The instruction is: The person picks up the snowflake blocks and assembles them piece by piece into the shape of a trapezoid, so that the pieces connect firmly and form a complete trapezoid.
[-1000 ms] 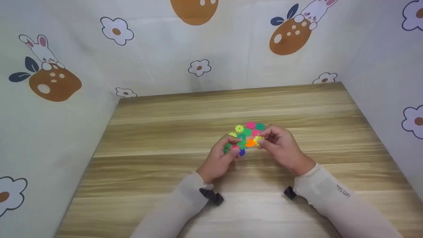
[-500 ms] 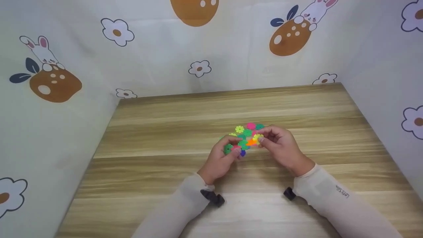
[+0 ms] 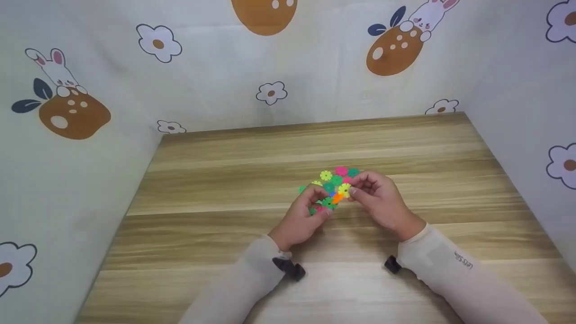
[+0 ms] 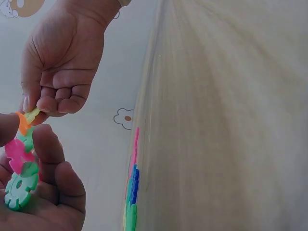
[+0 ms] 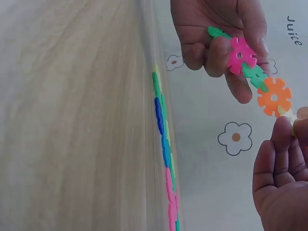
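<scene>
My left hand (image 3: 300,220) grips a short chain of notched plastic discs, linked edge to edge. In the right wrist view the chain runs from a green disc through a pink disc (image 5: 235,63) and another green disc (image 5: 255,76) to an orange disc (image 5: 283,90). At its end is a yellow disc (image 3: 344,190), pinched between thumb and fingers of my right hand (image 3: 382,202). The yellow and orange discs are joined or touching at their edges; fingers partly hide that spot. In the left wrist view, a green disc (image 4: 13,196) lies against the left hand's curled fingers.
Several more notched discs lie on the wooden table (image 3: 225,180) just behind the hands, including a yellow one (image 3: 326,175), a pink one (image 3: 341,171) and a green one (image 3: 353,172). Patterned cloth (image 3: 216,81) walls the table at back and sides.
My right hand has shifted slightly left with the yellow disc. The chain has turned, its green and pink discs now lower and the orange disc tilted differently. The discs on the table have stayed put.
</scene>
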